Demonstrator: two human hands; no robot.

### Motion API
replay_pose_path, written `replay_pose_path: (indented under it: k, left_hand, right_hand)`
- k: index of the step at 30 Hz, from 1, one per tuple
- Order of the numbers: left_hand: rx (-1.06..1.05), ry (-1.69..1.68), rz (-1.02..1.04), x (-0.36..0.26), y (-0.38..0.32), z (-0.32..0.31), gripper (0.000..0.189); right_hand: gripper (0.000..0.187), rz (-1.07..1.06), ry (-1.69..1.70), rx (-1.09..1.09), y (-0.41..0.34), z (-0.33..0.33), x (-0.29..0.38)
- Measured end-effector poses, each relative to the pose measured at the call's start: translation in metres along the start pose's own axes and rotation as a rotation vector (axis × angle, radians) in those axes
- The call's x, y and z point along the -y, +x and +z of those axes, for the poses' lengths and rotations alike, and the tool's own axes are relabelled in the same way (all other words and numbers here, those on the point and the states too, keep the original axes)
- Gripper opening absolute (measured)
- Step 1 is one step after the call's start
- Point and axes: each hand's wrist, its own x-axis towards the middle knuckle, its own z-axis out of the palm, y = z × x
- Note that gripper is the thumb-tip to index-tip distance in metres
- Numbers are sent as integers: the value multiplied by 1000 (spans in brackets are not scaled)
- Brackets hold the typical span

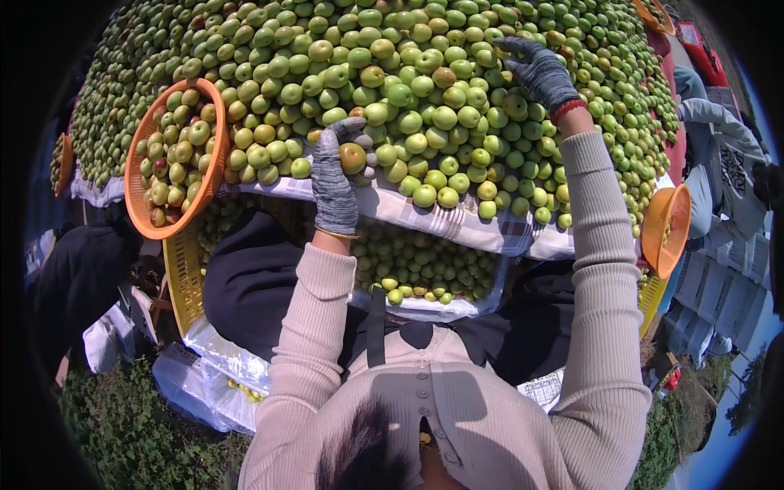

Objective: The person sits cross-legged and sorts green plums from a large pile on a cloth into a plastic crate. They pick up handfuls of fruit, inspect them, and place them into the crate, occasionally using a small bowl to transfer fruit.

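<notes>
A broad heap of green jujubes (422, 86) covers the cloth-lined table before me. My left hand (335, 177), in a grey knit glove, is at the near edge of the heap. Its fingers curl around a brownish jujube (352, 158), which shows between thumb and fingertips. My right hand (539, 70), gloved alike with a red cuff, reaches farther out over the right part of the heap. Its fingers are spread just above the fruit, and I see nothing held in them. A checked cloth (404, 211) hangs over the table's near edge.
Left of my left hand, an orange plastic basket (222, 131) of reddish-tinged jujubes leans tilted. Below the edge, between my knees, stands a plastic-lined crate (490, 294) of jujubes. Another orange basket (678, 236) is at the right. A person in grey (726, 171) sits beyond it.
</notes>
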Motion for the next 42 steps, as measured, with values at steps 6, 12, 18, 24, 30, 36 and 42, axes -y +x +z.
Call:
replay_pose_path:
  k: [6, 12, 18, 24, 30, 36, 42]
  left_hand:
    - [326, -291, -158, -23, -15, 6, 69]
    - [360, -153, -150, -28, -49, 3, 46]
    - [525, 367, -356, -10, -84, -12, 40]
    - [595, 1652, -467, 75, -89, -72, 45]
    - [496, 1999, -515, 98, -70, -105, 51]
    - [760, 2169, -207, 102, -123, -67, 60]
    - [1043, 2379, 170, 145, -144, -78, 76]
  right_hand:
    - [43, -38, 98, 69, -62, 1, 5]
    - [28, 186, 604, -133, -107, 20, 42]
    - [48, 426, 2010, 352, -200, 33, 94]
    - [32, 934, 1630, 516, -310, 134, 105]
    - [38, 1022, 1005, 376, -329, 222, 81]
    - [56, 633, 194, 387, -311, 205, 81]
    - [33, 411, 582, 307, -403, 132, 91]
